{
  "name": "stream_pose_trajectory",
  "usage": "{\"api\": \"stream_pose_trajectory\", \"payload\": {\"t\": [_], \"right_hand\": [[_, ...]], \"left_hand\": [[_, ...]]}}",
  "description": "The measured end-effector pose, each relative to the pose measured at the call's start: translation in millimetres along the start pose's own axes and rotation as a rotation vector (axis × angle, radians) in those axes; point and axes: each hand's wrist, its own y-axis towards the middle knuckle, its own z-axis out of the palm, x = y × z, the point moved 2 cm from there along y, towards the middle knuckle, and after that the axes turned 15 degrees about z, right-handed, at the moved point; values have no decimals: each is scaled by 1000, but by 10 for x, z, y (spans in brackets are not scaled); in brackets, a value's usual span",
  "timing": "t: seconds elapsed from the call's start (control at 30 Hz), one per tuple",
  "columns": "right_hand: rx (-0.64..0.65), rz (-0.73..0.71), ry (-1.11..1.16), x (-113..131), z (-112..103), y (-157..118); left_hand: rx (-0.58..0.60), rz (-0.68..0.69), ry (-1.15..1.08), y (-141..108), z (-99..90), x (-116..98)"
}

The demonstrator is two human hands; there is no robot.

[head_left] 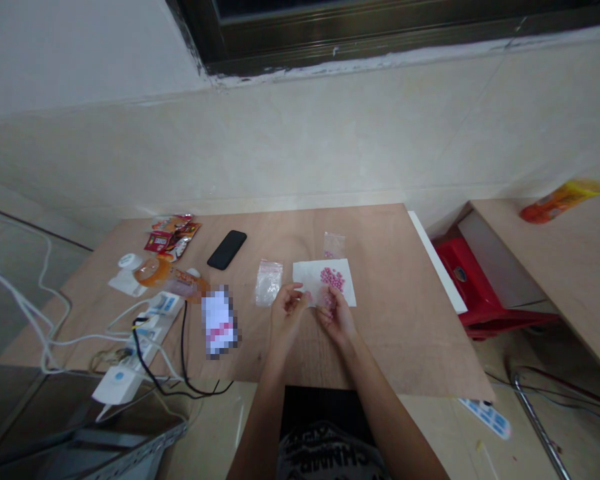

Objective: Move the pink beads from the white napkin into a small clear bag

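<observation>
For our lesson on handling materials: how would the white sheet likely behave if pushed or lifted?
The sheet looks thin and flat, so it would probably bend when lifted and slide easily when pushed. Small pink pieces lie loose on it, so tilting would likely spill some.

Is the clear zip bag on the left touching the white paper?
Apart: the head view shows a strip of wooden tabletop between the zip bag and the white paper.

The only view looks from the wearer's head, forward and down, its wide field taking in the wooden tabletop [395, 347], with the left hand [286, 305] and right hand [336, 312] near mid-frame, the wearer's black shirt [325, 420] close at six o'clock, the window frame [340, 37] beyond at twelve.
</observation>
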Motion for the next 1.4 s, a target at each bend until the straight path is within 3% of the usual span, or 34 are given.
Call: {"api": "stream_pose_trajectory", "payload": {"t": [0.5, 0.97, 1.4], "right_hand": [[-25, -78, -62, -14, -14, 2], [68, 37, 253, -73, 69, -54], [57, 112, 256, -107, 79, 13]], "left_hand": [[42, 13, 14, -39, 16, -71], [39, 89, 38, -39, -22, -109], [28, 89, -48, -7, -69, -104]]}}
